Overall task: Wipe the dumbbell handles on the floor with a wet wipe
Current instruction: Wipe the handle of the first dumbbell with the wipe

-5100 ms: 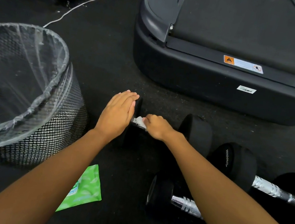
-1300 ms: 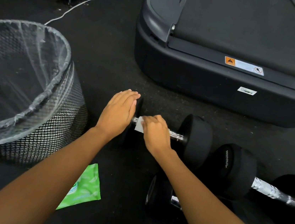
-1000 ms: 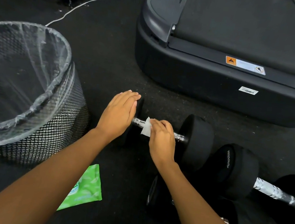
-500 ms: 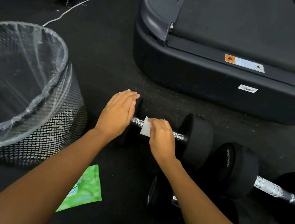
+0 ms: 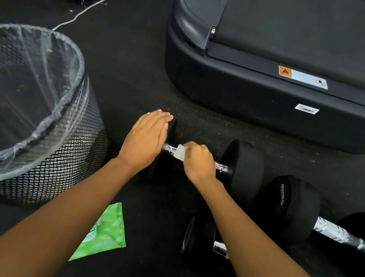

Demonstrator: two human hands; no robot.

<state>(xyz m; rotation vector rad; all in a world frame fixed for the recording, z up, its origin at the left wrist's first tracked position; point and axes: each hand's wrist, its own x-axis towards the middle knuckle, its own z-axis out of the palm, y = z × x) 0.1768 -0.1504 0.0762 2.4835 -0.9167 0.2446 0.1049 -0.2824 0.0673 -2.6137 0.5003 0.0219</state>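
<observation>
- Now the left hand (image 5: 144, 140) lies flat, fingers straight and together, on the left end of a black dumbbell (image 5: 244, 166) in the middle of the frame.
- The right hand (image 5: 199, 161) is curled round a white wet wipe (image 5: 180, 153) and holds it against the shiny handle (image 5: 220, 167), near the bar's left end.
- That dumbbell lies on the dark floor (image 5: 127, 74). Its big round right end sits just past the right hand.
- A second dumbbell (image 5: 294, 209) lies at the lower right with its silver bar bare.
- A third dumbbell (image 5: 196, 239) lies at the bottom middle, partly hidden by the right arm.
- A green wipe pack (image 5: 105, 232) lies flat at the bottom, just beside the left arm.
- A mesh trash bin (image 5: 58, 169) with a clear bag stands at the left.
- A dark treadmill (image 5: 251, 96) fills the upper right.
- A white cable (image 5: 96, 4) runs across the upper left.
</observation>
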